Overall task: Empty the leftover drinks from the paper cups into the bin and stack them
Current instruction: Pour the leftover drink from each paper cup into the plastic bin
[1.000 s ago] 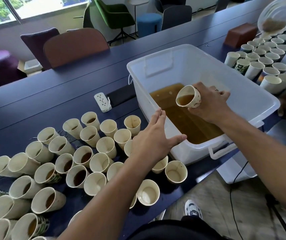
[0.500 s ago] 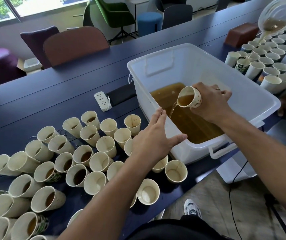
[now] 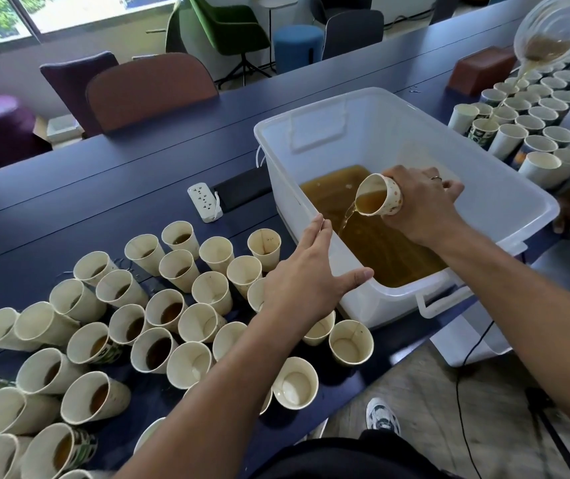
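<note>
My right hand [image 3: 421, 202] grips a paper cup [image 3: 378, 195] tipped on its side over the white plastic bin [image 3: 504, 198]. A thin stream of brown drink runs from the cup's lip into the brown liquid [image 3: 373, 236] pooled in the bin. My left hand [image 3: 307, 274] hovers flat with straight fingers beside the bin's near left wall, above the cups, holding nothing. Several paper cups [image 3: 169, 312] stand crowded on the dark blue table [image 3: 69, 202] at the left, many with brown dregs, some near the front empty [image 3: 295, 382].
Another cluster of cups [image 3: 535, 119] stands right of the bin, where a clear jug [image 3: 549, 32] pours drink into one. A white power strip [image 3: 205, 202] and a black phone lie left of the bin. A brown box [image 3: 480, 69] sits behind. Chairs line the far side.
My right hand has tipped the cup further, and the drink now streams into the bin. My left hand has stayed almost still beside the bin.
</note>
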A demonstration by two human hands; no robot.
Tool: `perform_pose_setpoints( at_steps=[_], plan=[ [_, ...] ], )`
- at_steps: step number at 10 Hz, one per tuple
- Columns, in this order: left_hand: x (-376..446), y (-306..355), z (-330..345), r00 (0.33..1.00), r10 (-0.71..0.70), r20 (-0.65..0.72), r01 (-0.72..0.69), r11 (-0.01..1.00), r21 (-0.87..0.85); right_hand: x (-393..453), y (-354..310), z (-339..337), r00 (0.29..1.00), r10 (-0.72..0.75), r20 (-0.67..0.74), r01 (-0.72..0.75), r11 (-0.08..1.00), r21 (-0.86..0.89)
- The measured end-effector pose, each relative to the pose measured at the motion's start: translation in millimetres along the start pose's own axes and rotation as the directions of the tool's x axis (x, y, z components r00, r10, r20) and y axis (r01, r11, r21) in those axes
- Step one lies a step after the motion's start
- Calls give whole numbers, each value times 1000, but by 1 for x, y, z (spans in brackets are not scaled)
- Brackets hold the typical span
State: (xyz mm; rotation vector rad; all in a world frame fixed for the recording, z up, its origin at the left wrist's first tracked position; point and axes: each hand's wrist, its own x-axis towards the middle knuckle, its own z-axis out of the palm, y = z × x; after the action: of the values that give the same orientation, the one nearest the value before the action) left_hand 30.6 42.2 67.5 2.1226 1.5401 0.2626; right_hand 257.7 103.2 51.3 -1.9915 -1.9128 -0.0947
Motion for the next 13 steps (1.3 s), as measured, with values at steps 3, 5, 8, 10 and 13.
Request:
perform_pose_setpoints(
  at_steps=[3,5,8,10,13],
  plan=[
    [0,1,0,1000,0,4,0,1000,6,-1,-1,-1,1000,-15,-21,15,1000,16],
    [0,2,-1,1000,-3,7,3,1000,6,-1,-2,-2,999,-30,-32,30,1000,1],
    [0,2,-1,1000,0,4,0,1000,14,-3,-3,-3,997,-59,-51,59,998,-14],
    [1,2,-1,1000,-6,7,6,1000,10,-3,-2,-2,993,-99,-58,97,994,-43],
    [0,4,-2,1000,-6,12,6,1000,2,-4,-5,-4,985,-161,-60,155,983,-102]
  ],
)
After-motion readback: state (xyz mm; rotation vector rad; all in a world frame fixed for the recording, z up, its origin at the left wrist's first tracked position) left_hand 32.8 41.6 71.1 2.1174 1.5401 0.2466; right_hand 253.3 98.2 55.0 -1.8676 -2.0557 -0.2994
